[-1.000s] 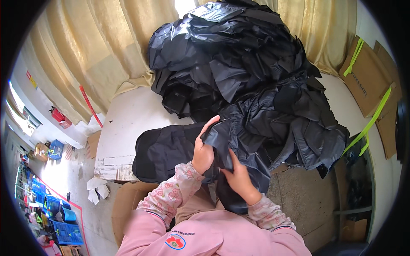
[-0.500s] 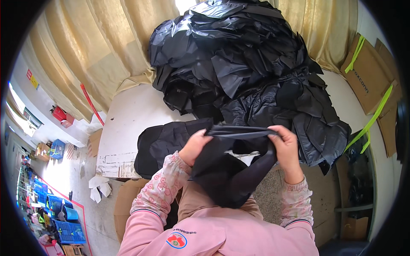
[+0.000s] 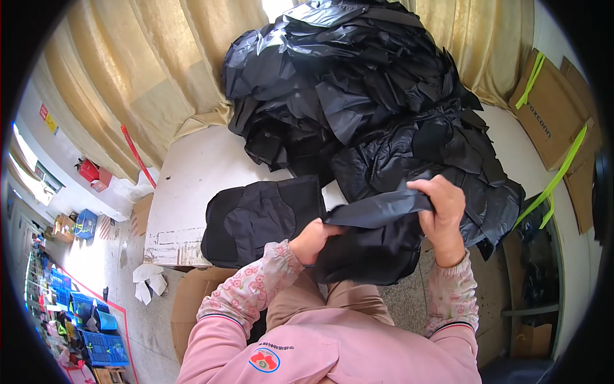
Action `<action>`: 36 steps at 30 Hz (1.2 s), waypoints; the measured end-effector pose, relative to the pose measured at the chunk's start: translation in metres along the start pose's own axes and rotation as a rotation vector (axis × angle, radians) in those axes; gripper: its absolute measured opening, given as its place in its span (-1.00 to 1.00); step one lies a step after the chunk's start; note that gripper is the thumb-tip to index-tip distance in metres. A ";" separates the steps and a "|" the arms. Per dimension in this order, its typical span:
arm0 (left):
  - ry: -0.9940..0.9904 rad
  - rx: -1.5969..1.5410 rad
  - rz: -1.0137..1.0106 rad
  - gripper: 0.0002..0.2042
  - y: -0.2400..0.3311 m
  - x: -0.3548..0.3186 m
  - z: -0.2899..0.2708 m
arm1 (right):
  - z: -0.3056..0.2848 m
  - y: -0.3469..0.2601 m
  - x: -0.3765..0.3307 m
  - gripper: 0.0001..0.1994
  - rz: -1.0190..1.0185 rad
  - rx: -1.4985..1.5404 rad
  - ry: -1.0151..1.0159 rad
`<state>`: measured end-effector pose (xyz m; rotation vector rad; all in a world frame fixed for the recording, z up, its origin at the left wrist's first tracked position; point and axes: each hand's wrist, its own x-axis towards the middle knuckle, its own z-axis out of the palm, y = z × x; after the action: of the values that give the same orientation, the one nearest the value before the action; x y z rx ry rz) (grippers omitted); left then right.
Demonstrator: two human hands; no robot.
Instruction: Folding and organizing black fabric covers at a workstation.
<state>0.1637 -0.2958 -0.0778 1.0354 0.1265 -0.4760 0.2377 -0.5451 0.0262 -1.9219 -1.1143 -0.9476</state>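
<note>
A black fabric piece (image 3: 368, 253) hangs between my hands over my lap at the table's near edge. Closed on its upper left corner is my left hand (image 3: 312, 240). My right hand (image 3: 441, 208), a little higher, pinches the upper right end of its smoother dark-grey strip (image 3: 380, 210). To the left, another black fabric piece (image 3: 262, 223) lies flat on the table, with a curved panel in its middle. Behind my hands rises a large heap of black fabric pieces (image 3: 358, 89), some of them shiny.
The white table (image 3: 198, 166) has a worn front edge. Beige curtains (image 3: 141, 77) hang behind it. At the right lean cardboard sheets (image 3: 553, 112) with yellow-green straps (image 3: 566, 166). Low on the left are an open cardboard box (image 3: 192, 307) and blue crates (image 3: 105, 349).
The fabric piece, held up and gaping before, now hangs flatter and further right. My left hand has moved right and down; my right hand has moved slightly right, tilting the strip.
</note>
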 end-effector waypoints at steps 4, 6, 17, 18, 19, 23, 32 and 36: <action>-0.478 0.138 -0.231 -0.45 -0.004 -0.025 0.002 | -0.004 0.028 0.008 -0.66 0.000 -0.070 0.112; -0.702 -0.009 -0.206 -0.27 -0.013 -0.023 0.001 | 0.019 0.040 0.006 -0.73 0.129 0.039 -0.001; -0.233 -0.022 0.305 -0.57 0.046 -0.032 0.015 | -0.004 -0.046 0.029 -0.75 0.344 0.311 0.088; -0.210 -0.060 0.316 -0.59 0.048 -0.034 0.023 | 0.002 -0.065 0.028 -0.63 0.177 0.233 -0.097; -0.193 -0.100 0.326 -0.62 0.050 -0.034 0.027 | 0.014 -0.076 0.025 -0.56 0.052 0.177 -0.202; -0.228 -0.312 0.135 -0.54 0.052 -0.033 0.022 | 0.035 -0.042 -0.002 -0.68 0.264 0.467 -0.120; -0.358 -0.336 0.187 -0.41 0.030 -0.049 -0.015 | 0.021 0.019 -0.003 -0.88 0.627 0.375 0.137; -0.321 -0.347 0.131 -0.40 0.049 -0.042 0.007 | 0.001 -0.054 0.016 -0.77 0.517 0.332 0.121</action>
<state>0.1471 -0.2680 -0.0223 0.6133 -0.1403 -0.4750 0.1954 -0.5177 0.0506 -1.7245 -0.6076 -0.5437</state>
